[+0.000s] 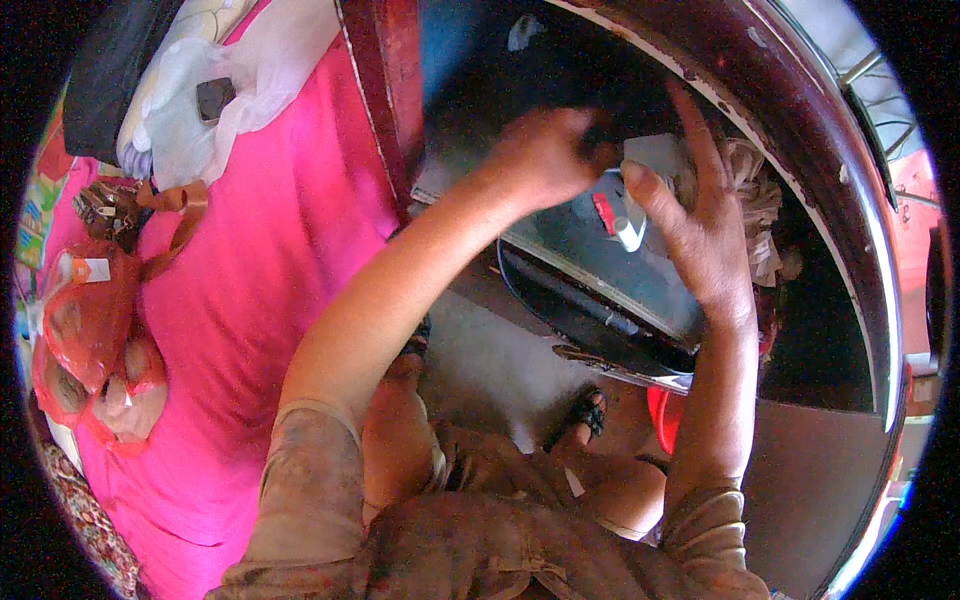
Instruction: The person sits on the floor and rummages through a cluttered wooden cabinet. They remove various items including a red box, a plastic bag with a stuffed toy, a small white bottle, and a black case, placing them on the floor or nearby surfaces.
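Observation:
Both hands reach into a dark cabinet compartment in front of me. My left hand [551, 157] is blurred, its fingers curled over the dark interior; whether it holds anything cannot be made out. To its right, my right hand [701, 225] has its thumb and index finger spread, with nothing visible between them. Just below the thumb, a small white object [628, 234] and a small red item [603, 212] lie on the dark compartment floor [577, 232]. Behind the right hand are a pale flat piece [651, 154] and a crumpled brown cloth or bag [757, 202].
A curved, worn dark-red wooden rim [817, 127] arches over the compartment. At left, a pink bedsheet [240, 277] carries red plastic bags [94, 322], a brown strap [184, 217] and a whitish cloth [187, 142]. A red plastic container [664, 420] stands below the cabinet edge.

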The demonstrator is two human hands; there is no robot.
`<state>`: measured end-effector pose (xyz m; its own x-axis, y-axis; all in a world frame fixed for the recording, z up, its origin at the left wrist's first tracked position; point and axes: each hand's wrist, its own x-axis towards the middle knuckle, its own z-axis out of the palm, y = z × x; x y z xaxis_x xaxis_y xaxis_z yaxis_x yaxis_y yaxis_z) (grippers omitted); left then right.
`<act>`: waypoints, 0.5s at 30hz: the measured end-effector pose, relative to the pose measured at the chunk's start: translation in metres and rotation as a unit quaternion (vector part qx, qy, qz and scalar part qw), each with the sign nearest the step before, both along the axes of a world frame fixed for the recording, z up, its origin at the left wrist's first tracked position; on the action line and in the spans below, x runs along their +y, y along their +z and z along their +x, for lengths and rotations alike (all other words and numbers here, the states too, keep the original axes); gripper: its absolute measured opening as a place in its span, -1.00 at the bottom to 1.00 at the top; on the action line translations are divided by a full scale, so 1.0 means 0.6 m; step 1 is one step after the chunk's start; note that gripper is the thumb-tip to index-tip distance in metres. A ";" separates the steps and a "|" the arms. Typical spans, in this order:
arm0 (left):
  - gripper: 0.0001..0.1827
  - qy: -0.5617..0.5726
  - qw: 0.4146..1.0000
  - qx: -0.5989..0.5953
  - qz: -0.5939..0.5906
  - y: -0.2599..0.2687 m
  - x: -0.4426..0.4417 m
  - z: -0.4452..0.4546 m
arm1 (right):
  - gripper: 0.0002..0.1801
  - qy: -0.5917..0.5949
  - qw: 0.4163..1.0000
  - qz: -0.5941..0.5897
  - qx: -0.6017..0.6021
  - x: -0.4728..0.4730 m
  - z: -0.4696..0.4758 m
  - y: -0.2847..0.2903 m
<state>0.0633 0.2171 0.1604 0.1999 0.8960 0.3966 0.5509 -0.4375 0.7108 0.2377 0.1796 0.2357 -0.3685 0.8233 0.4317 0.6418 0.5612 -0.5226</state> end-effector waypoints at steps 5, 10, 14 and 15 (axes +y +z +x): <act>-0.58 -0.125 0.990 -0.031 -0.052 0.024 0.085 -0.069 | -0.12 -0.055 0.992 0.043 -0.103 -0.017 0.022 -0.006; -0.63 0.255 0.959 0.063 0.103 -0.072 0.263 -0.054 | -0.21 -0.095 0.990 -0.009 -0.101 -0.030 0.013 -0.001; -0.65 0.306 0.938 0.162 -0.008 -0.102 0.333 -0.053 | -0.23 -0.094 0.991 0.000 -0.098 -0.033 0.024 0.001; -0.65 0.310 0.934 0.175 -0.020 -0.102 0.348 -0.056 | -0.23 -0.092 0.991 0.011 -0.096 -0.029 0.030 0.001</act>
